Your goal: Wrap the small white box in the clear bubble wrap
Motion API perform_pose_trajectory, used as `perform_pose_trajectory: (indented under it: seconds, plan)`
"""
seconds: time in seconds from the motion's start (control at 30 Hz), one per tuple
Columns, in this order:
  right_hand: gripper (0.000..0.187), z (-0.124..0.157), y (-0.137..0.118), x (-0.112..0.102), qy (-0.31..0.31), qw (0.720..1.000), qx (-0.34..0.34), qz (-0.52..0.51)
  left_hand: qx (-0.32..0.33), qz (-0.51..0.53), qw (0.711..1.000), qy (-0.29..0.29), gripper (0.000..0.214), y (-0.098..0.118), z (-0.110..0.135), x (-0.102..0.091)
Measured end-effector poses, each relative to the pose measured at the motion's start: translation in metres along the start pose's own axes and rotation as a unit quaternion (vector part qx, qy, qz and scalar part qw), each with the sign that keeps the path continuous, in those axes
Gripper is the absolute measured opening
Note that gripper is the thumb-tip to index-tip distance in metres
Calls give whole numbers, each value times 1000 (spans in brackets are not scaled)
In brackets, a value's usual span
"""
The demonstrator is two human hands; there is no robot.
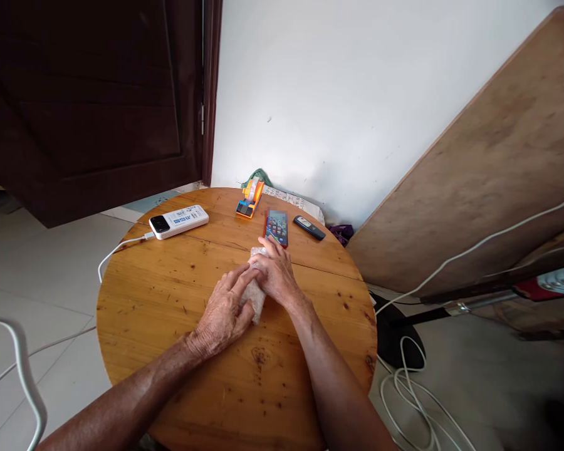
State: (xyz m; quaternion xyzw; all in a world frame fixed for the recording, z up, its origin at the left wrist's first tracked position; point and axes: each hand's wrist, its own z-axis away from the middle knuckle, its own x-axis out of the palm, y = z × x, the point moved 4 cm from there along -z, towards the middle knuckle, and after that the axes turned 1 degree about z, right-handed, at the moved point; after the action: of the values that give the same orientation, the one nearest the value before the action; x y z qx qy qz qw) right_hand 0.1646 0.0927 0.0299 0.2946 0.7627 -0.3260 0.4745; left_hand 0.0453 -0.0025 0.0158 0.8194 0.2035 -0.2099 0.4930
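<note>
A small parcel in clear bubble wrap (255, 302) lies on the round wooden table (169, 319). My left hand (226, 307) holds it from the left side, its fingers reaching across the top and the thumb along the near part. My right hand (278, 270) grips the far right part, with its fingers bent over the wrap. What is inside the wrap cannot be made out. Just beyond my right fingertips lies a smartphone (277, 227) with a lit screen and a red edge.
Toward the wall stands an orange tape dispenser (250, 199). A dark remote-like device (309, 228) lies right of the phone. At the left is a white power bank (181, 220) with a cable plugged in. Coiled white cable (408, 388) and a black stand base (399, 332) are on the floor.
</note>
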Motion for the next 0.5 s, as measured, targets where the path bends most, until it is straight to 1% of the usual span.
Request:
perform_pose_trajectory:
  seconds: [0.07,0.13,0.17,0.23,0.33,0.4,0.43,0.5]
  plan:
    - [26,3,8,-1,36,999,33,-18,11,-18,1000,0,48,0,0,1]
    - [30,8,21,-7,76,991,97,-56,20,-28,999,5,41,-2,1,2]
    - [29,11,28,-10,84,983,139,-83,25,-29,999,10,39,-2,1,2]
    - [25,16,43,-12,66,960,224,-153,34,-26,999,19,39,-3,2,3]
    - [31,22,56,-6,-8,909,327,-259,42,-23,998,30,38,-3,2,3]
    - [37,24,57,-1,-30,877,367,-309,43,-24,998,31,39,-2,2,3]
    - [39,24,56,1,-28,864,379,-331,43,-25,998,31,39,-1,2,2]
    - [41,22,50,5,-13,842,378,-383,41,-30,998,29,39,0,2,2]
